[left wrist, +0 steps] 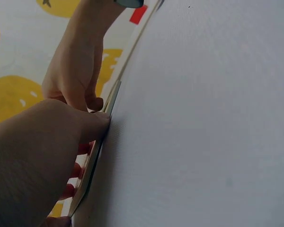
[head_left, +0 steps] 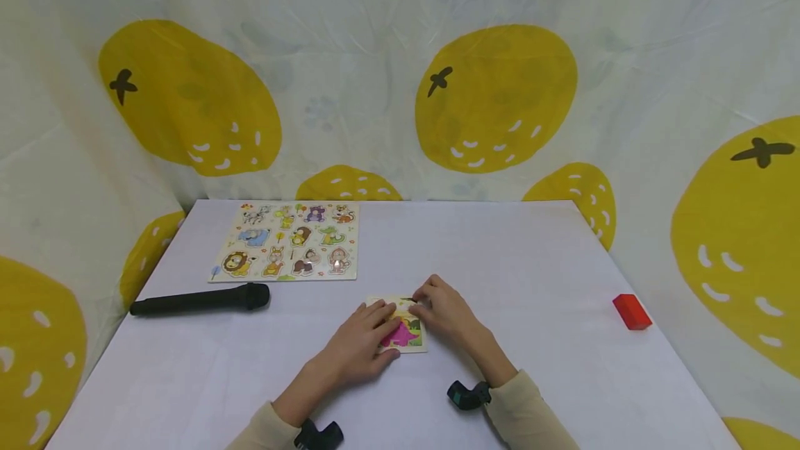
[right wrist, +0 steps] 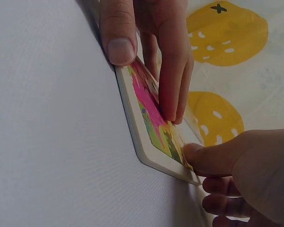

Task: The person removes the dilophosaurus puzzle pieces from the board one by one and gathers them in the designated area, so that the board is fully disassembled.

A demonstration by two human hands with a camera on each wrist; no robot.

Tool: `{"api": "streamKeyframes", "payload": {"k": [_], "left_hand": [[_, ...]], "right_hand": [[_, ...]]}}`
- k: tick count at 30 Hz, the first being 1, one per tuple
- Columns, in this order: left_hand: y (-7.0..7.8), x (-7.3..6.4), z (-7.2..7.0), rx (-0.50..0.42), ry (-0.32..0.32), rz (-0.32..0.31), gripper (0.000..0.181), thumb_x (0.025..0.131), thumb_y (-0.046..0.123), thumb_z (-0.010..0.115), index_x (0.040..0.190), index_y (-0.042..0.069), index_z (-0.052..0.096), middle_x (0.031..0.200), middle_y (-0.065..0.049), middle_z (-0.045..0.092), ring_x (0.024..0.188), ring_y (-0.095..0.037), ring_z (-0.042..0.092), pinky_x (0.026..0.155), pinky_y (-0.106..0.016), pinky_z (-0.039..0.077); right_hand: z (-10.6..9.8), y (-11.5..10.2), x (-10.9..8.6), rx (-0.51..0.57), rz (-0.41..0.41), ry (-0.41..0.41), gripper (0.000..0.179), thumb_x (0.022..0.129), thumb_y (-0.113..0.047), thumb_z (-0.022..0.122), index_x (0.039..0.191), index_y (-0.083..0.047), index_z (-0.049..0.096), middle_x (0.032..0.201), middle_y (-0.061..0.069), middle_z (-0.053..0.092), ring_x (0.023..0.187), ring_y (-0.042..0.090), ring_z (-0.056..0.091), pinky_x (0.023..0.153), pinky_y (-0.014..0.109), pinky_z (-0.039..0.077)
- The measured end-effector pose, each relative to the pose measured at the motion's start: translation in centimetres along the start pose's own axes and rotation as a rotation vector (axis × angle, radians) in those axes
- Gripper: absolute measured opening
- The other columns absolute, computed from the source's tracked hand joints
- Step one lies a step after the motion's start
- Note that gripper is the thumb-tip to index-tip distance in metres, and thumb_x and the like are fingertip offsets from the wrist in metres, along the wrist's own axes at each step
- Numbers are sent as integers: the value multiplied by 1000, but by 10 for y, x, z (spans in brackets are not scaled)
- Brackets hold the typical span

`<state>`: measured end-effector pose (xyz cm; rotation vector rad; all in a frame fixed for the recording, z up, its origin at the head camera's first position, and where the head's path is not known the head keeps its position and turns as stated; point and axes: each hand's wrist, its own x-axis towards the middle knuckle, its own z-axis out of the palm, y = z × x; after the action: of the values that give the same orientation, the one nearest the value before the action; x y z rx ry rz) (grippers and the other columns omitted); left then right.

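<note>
A small square jigsaw puzzle (head_left: 403, 339) with a pink dinosaur picture and a pale frame lies on the white table in front of me. My left hand (head_left: 362, 342) rests over its left side, long fingers on the picture and thumb at the near edge. From the right, my right hand (head_left: 446, 307) pinches the far right corner. In the right wrist view the thumb of the right hand (right wrist: 246, 165) presses on the puzzle's (right wrist: 146, 151) upper face, its other fingers curled beside the frame. Both hands cover parts of the picture.
An animal puzzle board (head_left: 284, 242) lies at the back left of the table (head_left: 500, 248). In front of it is a black microphone (head_left: 200, 299). A red block (head_left: 632, 312) sits near the right edge. A fruit-patterned cloth (head_left: 362, 89) hangs behind.
</note>
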<state>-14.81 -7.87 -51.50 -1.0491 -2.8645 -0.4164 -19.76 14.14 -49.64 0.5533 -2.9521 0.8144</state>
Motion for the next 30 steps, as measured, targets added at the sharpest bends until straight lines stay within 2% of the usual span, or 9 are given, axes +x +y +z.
{"api": "streamKeyframes", "payload": {"k": [7, 16, 20, 26, 30], "left_hand": [[7, 0, 2, 37, 5, 11, 47, 98, 42, 56, 142, 24, 58, 154, -11, 47, 145, -32, 41, 117, -60, 34], [8, 0, 6, 52, 13, 1, 47, 99, 43, 54, 142, 25, 57, 154, -12, 46, 146, -32, 41, 117, -60, 33], [8, 1, 8, 54, 21, 5, 47, 99, 44, 55, 142, 25, 57, 153, -12, 46, 145, -32, 42, 117, -60, 34], [8, 0, 8, 57, 32, 3, 49, 98, 47, 56, 141, 25, 57, 152, -13, 48, 144, -33, 44, 116, -60, 34], [7, 0, 9, 53, 16, -12, 49, 99, 49, 54, 142, 25, 57, 153, -11, 46, 145, -31, 41, 118, -59, 32]], "right_hand": [[7, 0, 1, 63, 30, 26, 8, 93, -14, 70, 95, -7, 72, 91, 1, 60, 78, 9, 52, 71, 26, 49], [15, -1, 2, 53, 80, 54, 9, 98, -13, 62, 96, -6, 66, 96, 4, 60, 83, 13, 55, 75, 32, 52], [16, 0, 2, 71, 90, 57, 8, 99, -13, 61, 97, -6, 64, 96, 4, 59, 82, 12, 54, 74, 31, 51], [13, 1, 2, 161, 85, 60, 8, 98, -12, 59, 97, -5, 63, 93, 4, 60, 81, 13, 53, 71, 28, 49], [11, 2, 2, 237, 104, 28, 6, 96, -14, 62, 96, -8, 64, 86, 1, 61, 75, 11, 52, 65, 23, 46]]}}
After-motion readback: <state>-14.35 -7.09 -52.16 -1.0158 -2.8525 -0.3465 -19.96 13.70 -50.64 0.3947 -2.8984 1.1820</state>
